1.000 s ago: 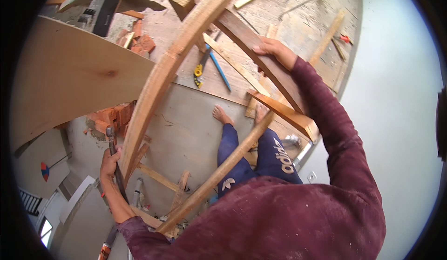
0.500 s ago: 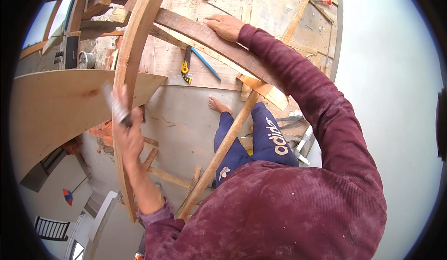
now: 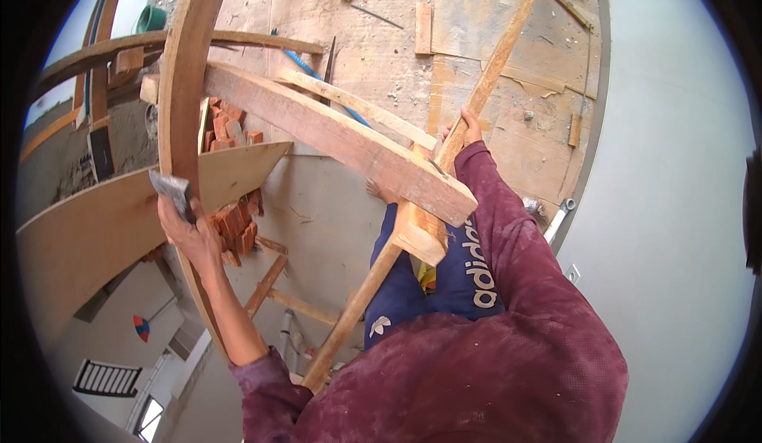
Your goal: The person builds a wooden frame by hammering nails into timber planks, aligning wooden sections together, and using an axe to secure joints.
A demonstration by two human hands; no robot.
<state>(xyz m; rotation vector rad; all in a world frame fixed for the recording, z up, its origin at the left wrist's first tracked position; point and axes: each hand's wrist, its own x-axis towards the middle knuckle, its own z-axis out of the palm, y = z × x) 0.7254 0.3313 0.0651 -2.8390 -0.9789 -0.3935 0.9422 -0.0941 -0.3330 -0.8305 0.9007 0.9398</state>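
Note:
My left hand (image 3: pixel 190 229) grips a metal hammer-like tool (image 3: pixel 173 190) against the long curved board (image 3: pixel 184 86) standing on the left. My right hand (image 3: pixel 468 125) is closed round a long, thin wooden pole (image 3: pixel 502 55) that runs diagonally past my body. Between my hands a thick pale beam (image 3: pixel 333 133) slopes down from the curved board to a short wooden block (image 3: pixel 421 236) on the pole. A thinner batten (image 3: pixel 349 99) lies behind the beam. My legs in blue trousers (image 3: pixel 468 276) are partly hidden below them.
A plywood sheet (image 3: pixel 87 229) and broken red bricks (image 3: pixel 234 229) are at left, with a wooden frame (image 3: pixel 101 105) and green bucket (image 3: pixel 151 19) beyond. Loose strips (image 3: pixel 422 28) lie on the dusty boards. A pale wall (image 3: pixel 667 189) rises at right.
My left hand has risen along the curved board with the tool. My right hand has left the sloping board and now holds the pole. The sloping beam appears lower and more to the left.

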